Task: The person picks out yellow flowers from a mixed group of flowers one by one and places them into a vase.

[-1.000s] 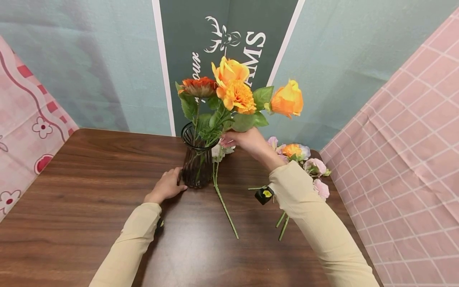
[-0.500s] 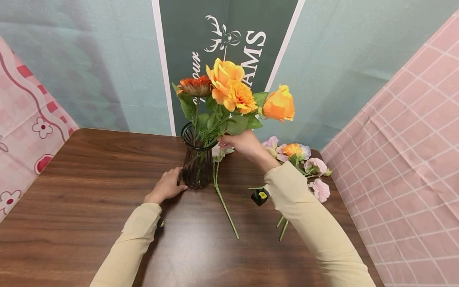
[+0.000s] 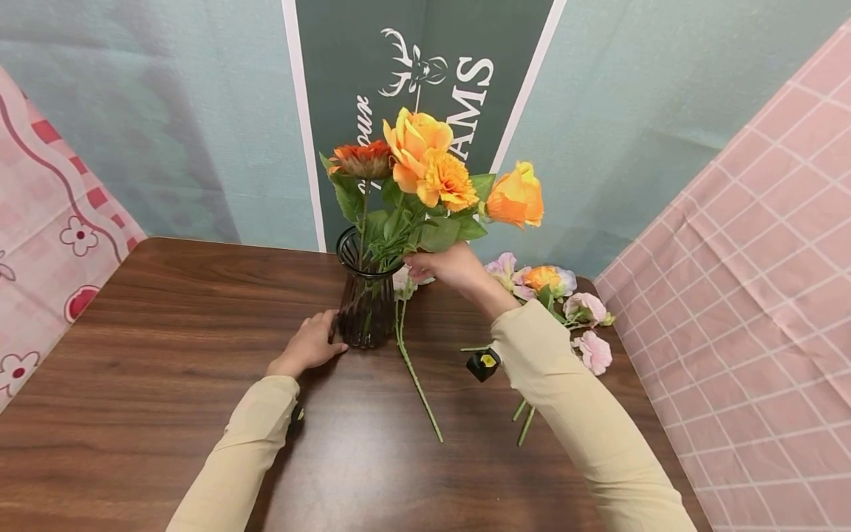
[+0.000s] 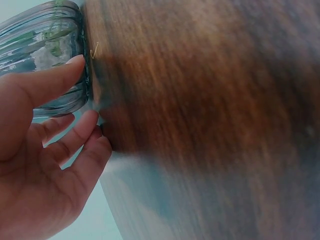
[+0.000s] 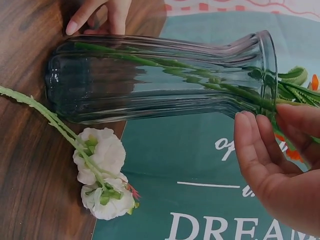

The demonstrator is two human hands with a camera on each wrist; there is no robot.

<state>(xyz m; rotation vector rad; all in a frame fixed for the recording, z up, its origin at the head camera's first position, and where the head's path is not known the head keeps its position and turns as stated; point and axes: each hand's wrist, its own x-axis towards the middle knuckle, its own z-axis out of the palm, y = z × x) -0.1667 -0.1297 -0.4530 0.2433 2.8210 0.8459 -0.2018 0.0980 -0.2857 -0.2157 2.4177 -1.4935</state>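
Note:
A dark, ribbed glass vase [image 3: 367,310] stands upright on the table. Several stems run down inside it, bearing a red-orange flower [image 3: 362,159], a large orange bloom [image 3: 415,140] and an orange carnation [image 3: 448,179]. My left hand [image 3: 309,342] holds the vase low on its left side, thumb in front and fingers behind, as the left wrist view shows. At the rim, my right hand [image 3: 447,267] pinches a green stem whose lower part is in the vase. An orange rose [image 3: 516,194] leans out to the right above this hand; leaves partly hide where its stem runs.
A white flower [image 5: 102,155] lies beside the vase, its long stem [image 3: 417,388] pointing toward me. Pink, lilac and orange flowers [image 3: 541,279] lie at the table's right, partly behind my right sleeve. A printed cloth [image 3: 259,111] hangs along the back edge.
My right hand has shifted slightly left and down, and the orange blooms have moved left with it. Over the last half second there is hardly any motion. The left hand stays on the vase.

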